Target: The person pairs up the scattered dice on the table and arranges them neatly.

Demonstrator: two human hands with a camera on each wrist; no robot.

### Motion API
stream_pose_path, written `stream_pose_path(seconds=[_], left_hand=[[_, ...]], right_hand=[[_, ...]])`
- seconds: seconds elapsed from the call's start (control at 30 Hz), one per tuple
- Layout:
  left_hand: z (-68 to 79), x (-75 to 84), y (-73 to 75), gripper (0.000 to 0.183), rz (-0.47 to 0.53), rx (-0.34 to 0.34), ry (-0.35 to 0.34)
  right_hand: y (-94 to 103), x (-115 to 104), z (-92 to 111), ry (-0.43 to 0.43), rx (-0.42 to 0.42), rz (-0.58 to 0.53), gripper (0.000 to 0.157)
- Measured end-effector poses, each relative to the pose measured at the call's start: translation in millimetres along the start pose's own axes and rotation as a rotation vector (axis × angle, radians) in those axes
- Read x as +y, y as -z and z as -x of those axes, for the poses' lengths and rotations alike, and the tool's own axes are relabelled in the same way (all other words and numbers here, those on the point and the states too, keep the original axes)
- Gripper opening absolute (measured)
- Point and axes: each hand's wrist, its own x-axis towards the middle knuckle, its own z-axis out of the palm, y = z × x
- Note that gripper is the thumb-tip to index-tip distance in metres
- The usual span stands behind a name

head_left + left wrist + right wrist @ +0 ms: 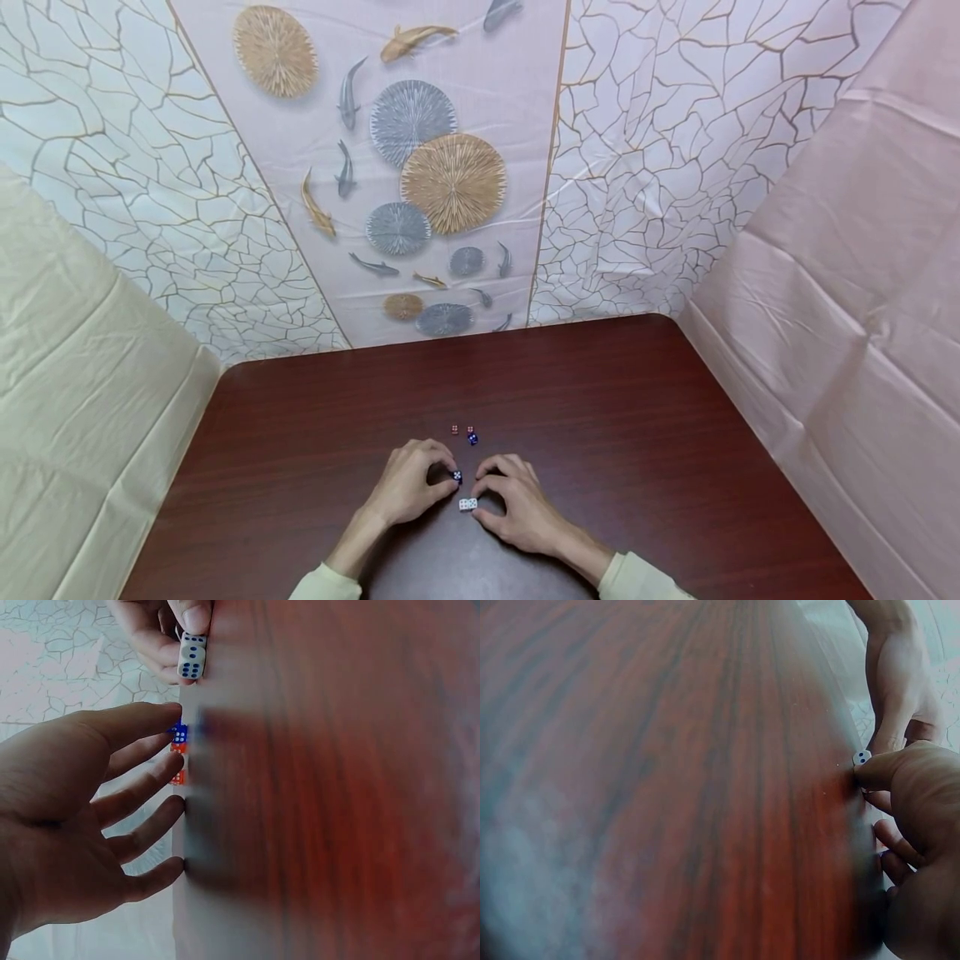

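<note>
My left hand [408,482] pinches a dark blue die [457,476] between thumb and forefinger. Its other fingers are spread in the left wrist view, where the thumb largely hides that die. Across from it, my right hand [525,508] has thumb and forefinger on a white die [472,504] with dark pips. A second white die [463,505] sits against it on the left. Both white dice show clearly in the left wrist view [191,664]. Farther back on the table lie another blue die [472,438] and two small red dice [454,430].
The dark reddish-brown wooden table [600,400] extends on all sides of the hands. Patterned cloth [450,183] with fish and round motifs hangs behind it. Plain pale cloths border the left [90,367] and right [817,317] sides.
</note>
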Motion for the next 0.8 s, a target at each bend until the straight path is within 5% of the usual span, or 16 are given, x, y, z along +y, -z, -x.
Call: stream_pose_path(seconds=[0.8], left_hand=[[-0.2, 4.1, -7.3, 0.014, -0.043, -0.011, 0.044]], right_hand=[[0.3, 0.6, 0.0, 0.006, 0.005, 0.0, 0.021]])
